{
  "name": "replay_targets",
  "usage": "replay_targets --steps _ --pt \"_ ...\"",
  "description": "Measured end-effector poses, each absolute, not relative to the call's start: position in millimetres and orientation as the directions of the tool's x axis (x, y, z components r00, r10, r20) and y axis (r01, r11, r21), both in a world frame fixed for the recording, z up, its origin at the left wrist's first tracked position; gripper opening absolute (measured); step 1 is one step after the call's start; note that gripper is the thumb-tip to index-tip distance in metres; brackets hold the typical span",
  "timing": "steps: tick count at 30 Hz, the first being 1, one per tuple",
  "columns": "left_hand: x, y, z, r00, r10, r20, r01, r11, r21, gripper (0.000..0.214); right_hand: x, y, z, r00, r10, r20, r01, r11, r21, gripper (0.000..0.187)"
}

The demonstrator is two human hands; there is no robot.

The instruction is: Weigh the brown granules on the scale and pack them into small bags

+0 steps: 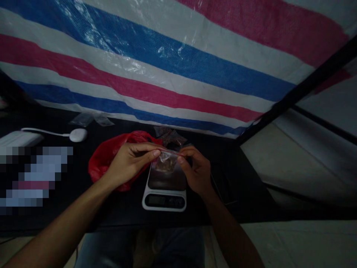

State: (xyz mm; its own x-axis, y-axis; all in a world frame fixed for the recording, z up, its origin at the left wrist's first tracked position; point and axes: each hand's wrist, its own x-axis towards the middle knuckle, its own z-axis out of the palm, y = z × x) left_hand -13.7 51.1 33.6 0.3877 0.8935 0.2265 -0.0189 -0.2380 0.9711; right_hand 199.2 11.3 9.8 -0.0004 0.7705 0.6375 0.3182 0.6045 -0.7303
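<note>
Left hand (129, 165): pinched closed on the small zip bag (166, 163), top edge.
Right hand (196, 171): pinched closed on its opposite corner.
Below: digital scale (164, 201).
Beside left hand: red plastic bag (104, 163).

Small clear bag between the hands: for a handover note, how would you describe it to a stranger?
On the black table sits a white digital scale. Over its platform, the person's left hand and right hand pinch a small clear zip bag with brownish pieces inside. Unlike the red plastic bag and the flat clear bags farther back, it is held up by its top edge.
</note>
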Motion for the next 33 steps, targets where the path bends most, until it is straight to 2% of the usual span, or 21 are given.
replay_targets --steps 6,10,15,20,25,33 --pt "-17 54 37 0.337 0.918 0.211 0.015 -0.229 0.973 0.023 198 11 12 0.004 0.755 0.656 0.315 0.621 -0.717 0.005" --pt "-17 54 37 0.388 0.901 0.195 -0.007 -0.209 0.978 0.023 197 11 16 -0.049 0.747 0.663 0.359 0.633 -0.686 0.008" --pt "-14 52 37 0.35 0.905 0.241 0.02 -0.264 0.964 0.023 197 11 19 -0.049 0.717 0.696 0.407 0.65 -0.641 0.009" --pt "-10 48 39 0.349 0.899 0.264 -0.006 -0.28 0.96 0.024 193 10 18 -0.053 0.702 0.71 0.384 0.671 -0.634 0.009" --pt "-9 43 41 0.352 0.879 0.322 -0.064 -0.321 0.945 0.016 190 7 17 -0.054 0.698 0.714 0.357 0.681 -0.639 0.009" --pt "-7 41 38 0.436 0.835 0.336 -0.022 -0.364 0.931 0.009 189 4 18 -0.061 0.708 0.704 0.336 0.679 -0.653 0.011"
